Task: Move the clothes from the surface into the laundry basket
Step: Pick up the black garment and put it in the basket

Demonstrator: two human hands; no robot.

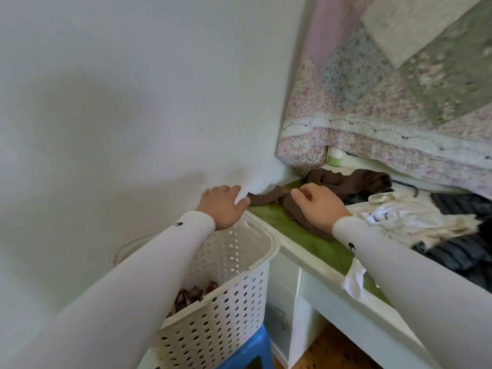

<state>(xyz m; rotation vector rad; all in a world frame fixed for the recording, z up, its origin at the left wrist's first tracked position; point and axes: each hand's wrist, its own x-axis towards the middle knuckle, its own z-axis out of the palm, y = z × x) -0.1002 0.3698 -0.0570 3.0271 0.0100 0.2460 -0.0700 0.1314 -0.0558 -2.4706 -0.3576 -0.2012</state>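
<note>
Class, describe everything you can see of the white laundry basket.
The laundry basket is white, seemingly plastic, with walls pierced by rows of small holes, a smooth rounded rim and a handle slot. It stands upright on a blue stool, against the white desk. Patterned brown cloth lies inside. The left hand is above its far rim.

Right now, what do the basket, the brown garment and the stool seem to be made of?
Basket: looks like rigid plastic, off-white and slightly glossy, with moulded rows of holes in its walls.
Brown garment: soft, thin fabric with a matte look; it folds and creases limply on the green surface. The fibre cannot be told.
Stool: probably blue plastic, smooth with a light sheen; only a corner shows.
</note>
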